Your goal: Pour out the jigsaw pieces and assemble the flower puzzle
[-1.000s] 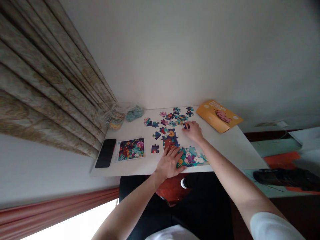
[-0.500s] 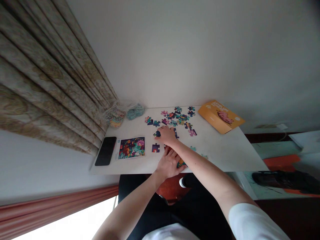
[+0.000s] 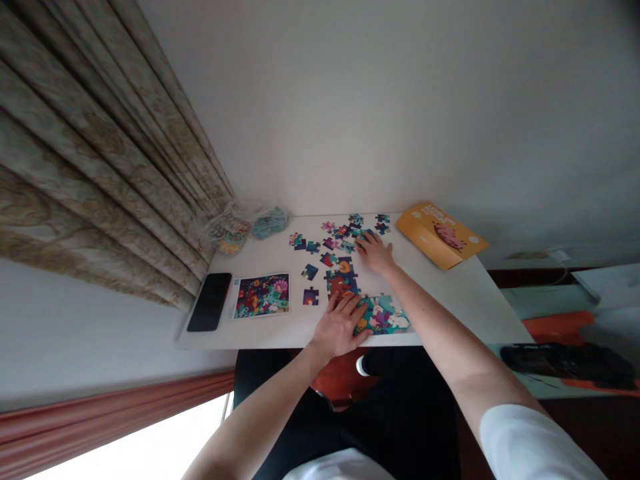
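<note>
Containers: two clear plastic bags at the table's back left corner, the left bag [image 3: 229, 233] with mixed, partly yellow contents, the right bag [image 3: 271, 223] with teal ones; one orange printed package [image 3: 443, 233] at back right, contents hidden. Edges: the joined rabbit section [image 3: 387, 317] of the jigsaw lies along the front edge of the white table [image 3: 470, 300]; the joined bear section [image 3: 337, 283] lies just behind and to its left, the junction partly covered by the left hand [image 3: 340, 328]. That hand is palm down, fingers moderately spread, pressing across both sections. Open white surface runs from the right forearm to the right edge. The right hand [image 3: 376, 255] reaches into the loose pile [image 3: 343, 231] at the back, fingers extended and touching pieces; cannot tell whether one is gripped. Counts: one phone [image 3: 210, 302], one picture card [image 3: 263, 295] beside it, two separate pieces left of the bear section, the upper piece [image 3: 311, 272] tilted, the lower piece [image 3: 311, 297] nearly square to the edge; pile overlaps, uncountable.
</note>
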### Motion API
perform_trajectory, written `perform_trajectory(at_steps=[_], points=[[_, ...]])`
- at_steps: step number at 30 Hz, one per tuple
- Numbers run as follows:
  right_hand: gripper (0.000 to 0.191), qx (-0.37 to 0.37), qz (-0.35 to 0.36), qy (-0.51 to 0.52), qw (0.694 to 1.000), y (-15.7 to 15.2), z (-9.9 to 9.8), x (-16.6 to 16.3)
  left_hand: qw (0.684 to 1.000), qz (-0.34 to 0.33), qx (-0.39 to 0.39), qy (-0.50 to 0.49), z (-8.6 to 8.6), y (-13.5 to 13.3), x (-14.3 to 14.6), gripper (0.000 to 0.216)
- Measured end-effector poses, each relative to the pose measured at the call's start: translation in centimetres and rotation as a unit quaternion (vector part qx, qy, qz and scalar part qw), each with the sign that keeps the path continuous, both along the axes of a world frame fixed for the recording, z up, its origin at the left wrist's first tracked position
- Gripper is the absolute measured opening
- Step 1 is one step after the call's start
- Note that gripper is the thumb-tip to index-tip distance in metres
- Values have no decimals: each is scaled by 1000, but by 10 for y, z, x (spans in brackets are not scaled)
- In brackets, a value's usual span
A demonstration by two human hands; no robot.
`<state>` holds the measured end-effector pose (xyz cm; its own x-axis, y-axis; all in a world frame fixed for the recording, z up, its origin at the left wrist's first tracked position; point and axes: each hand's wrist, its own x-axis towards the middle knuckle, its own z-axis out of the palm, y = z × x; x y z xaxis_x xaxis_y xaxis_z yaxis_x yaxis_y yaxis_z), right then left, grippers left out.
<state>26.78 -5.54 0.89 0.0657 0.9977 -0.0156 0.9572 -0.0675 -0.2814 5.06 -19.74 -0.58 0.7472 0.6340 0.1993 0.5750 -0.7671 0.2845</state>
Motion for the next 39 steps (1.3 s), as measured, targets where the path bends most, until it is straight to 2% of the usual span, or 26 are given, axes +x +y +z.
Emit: perform_trajectory(at_steps=[4, 9, 14, 19, 31, 35, 39], points=[[46, 9, 16, -18, 1000, -7, -11, 38, 1000, 0, -4, -9, 0, 0, 0, 59], [41, 42, 33, -27, 998, -14, -12, 55, 1000, 6, -6, -8, 0, 0, 0, 58], [50, 56, 10, -25, 998, -9, -12, 46, 1000, 8, -14, -3, 2, -1, 0, 58], [53, 7, 29, -39, 999, -6, -13, 32, 1000, 8, -19, -3, 2, -1, 1, 58], [56, 1, -37, -91, 995, -33, 5, 20, 1000, 7, -11, -7, 1, 0, 1, 57], [61, -25, -10, -75, 997, -28, 9, 13, 1000, 8, -17, -9, 0, 0, 1, 57], [63, -12, -15, -61, 998, -24, 9, 11, 1000, 9, -16, -11, 0, -1, 0, 57]])
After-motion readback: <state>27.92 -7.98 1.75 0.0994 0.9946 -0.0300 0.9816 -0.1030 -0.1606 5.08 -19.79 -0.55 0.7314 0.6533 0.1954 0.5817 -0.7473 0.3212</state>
